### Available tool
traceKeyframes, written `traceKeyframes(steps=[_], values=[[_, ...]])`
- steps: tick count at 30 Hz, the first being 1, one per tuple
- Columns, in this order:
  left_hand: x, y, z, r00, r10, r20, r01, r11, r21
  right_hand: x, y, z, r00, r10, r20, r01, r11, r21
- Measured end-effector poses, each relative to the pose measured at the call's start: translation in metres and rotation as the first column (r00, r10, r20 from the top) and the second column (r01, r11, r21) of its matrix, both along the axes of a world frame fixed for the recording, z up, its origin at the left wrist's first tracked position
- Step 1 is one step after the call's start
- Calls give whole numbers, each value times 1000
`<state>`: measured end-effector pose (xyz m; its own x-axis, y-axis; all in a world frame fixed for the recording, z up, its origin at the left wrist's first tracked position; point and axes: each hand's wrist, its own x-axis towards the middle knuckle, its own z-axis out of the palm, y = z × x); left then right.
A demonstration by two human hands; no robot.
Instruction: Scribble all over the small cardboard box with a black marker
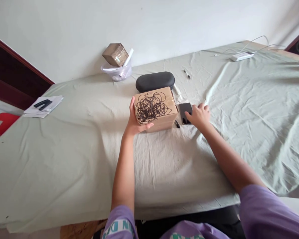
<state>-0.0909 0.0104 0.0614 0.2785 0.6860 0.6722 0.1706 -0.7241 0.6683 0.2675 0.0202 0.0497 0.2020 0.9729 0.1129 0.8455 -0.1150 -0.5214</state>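
A brown cardboard box (159,111) with black scribbles on its top stands on the green cloth-covered table (64,149). My left hand (134,121) grips its left front corner, thumb along the front edge. My right hand (199,115) lies with fingers spread on a black phone (184,111) just right of the box. A black pen (177,124) lies between the box and the phone.
A black oval case (154,81) sits behind the box. Farther back are a bag with a small box (116,61), a marker (186,73) and a white power strip (241,56) with cables. Papers with a black stapler (43,105) lie far left, beside a red stool (1,123).
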Motion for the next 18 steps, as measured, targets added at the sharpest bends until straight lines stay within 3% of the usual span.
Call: traceKeyframes(steps=[3,7,13,18], values=[[0,-1,-1,1000,-3,4,3,1000,-19,-34,-15,-12,963,213,165,-221,975,30],[2,-2,-2,1000,8,7,-8,1000,-22,-63,-26,-33,940,296,172,-309,950,53],[-5,-5,5,998,48,-38,-47,999,26,-53,-22,-40,893,446,66,-451,882,134],[-9,-18,32,994,80,69,-90,986,144,-41,-18,-36,773,620,-132,-582,776,243]])
